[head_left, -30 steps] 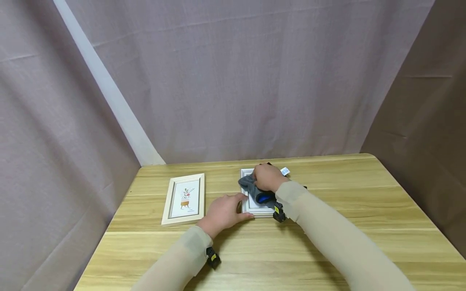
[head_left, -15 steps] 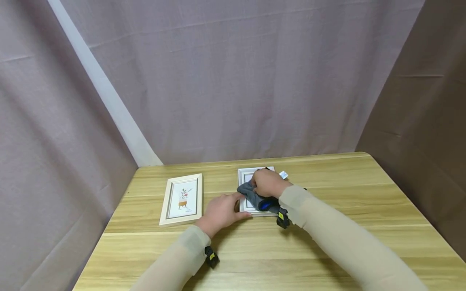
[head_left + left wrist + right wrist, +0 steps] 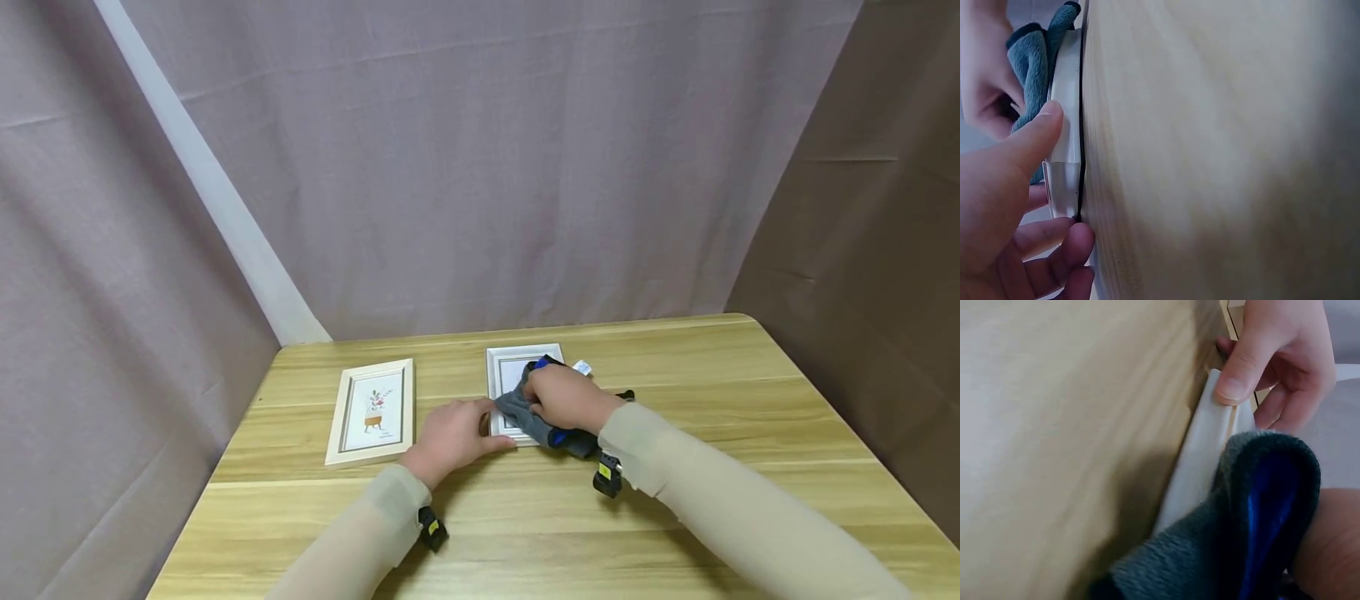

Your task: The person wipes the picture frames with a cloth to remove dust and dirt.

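Note:
A white picture frame [image 3: 522, 350] lies flat on the wooden table in the head view. My left hand [image 3: 453, 437] grips its near left corner, thumb on the near edge and fingers along the left side. The left wrist view shows that thumb against the frame's side [image 3: 1067, 140]. Bunched in my right hand [image 3: 566, 396] is a grey plush cloth [image 3: 521, 415] with a blue inner side, pressed over the lower right of the frame. In the right wrist view the folded cloth [image 3: 1179, 556] covers part of the white edge [image 3: 1197, 450]. The frame's picture is mostly hidden.
Left of the hands lies a cream picture frame [image 3: 407, 408] with a drawing of a potted plant. A small white tag [image 3: 582, 367] shows beyond the right hand. Behind the wooden table [image 3: 675, 358] hangs a greyish curtain [image 3: 480, 167].
My right hand has slid the cloth right and toward me, uncovering more of the frame's far part. The left hand keeps its grip on the corner. The head view has shifted slightly.

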